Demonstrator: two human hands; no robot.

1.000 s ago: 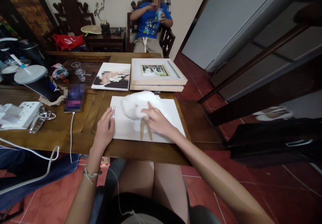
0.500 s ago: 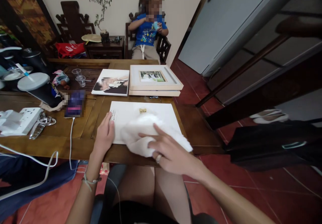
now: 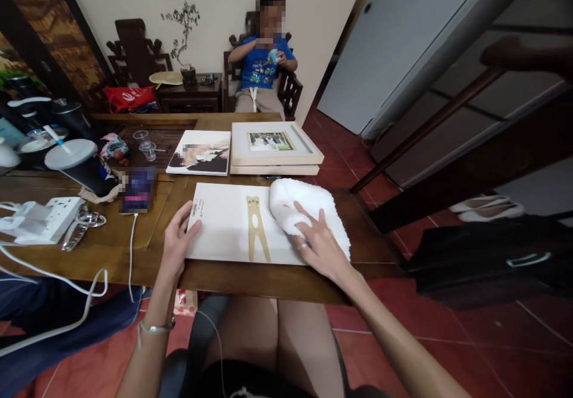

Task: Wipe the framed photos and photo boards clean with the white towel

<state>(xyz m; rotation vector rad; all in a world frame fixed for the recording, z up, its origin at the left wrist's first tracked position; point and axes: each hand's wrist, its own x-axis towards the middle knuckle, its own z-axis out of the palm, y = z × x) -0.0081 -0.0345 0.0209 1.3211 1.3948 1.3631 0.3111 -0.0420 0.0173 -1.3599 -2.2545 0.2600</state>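
Observation:
A white picture board (image 3: 224, 222) lies flat on the wooden table in front of me, its back facing up. A gold-coloured stand leg (image 3: 252, 240) is fixed to its middle, and small print shows near its left edge. My left hand (image 3: 178, 240) grips that left edge, thumb on top and fingers along the side. Over the board's right part, my right hand (image 3: 320, 240) presses a fluffy white cloth (image 3: 308, 198), with some of it bunched at the fingers. The cloth hides the board's right end and hangs past it.
Behind the board lie a photo panel (image 3: 199, 152) and stacked picture frames (image 3: 277, 160). To the left are a lidded cup (image 3: 76, 162), a phone (image 3: 138, 190) on a cable and a power strip (image 3: 58, 219). A person (image 3: 264, 64) sits across the table.
My right hand has slid the cloth to the right across the board, uncovering the whole gold stand leg. My left hand stays at the left edge.

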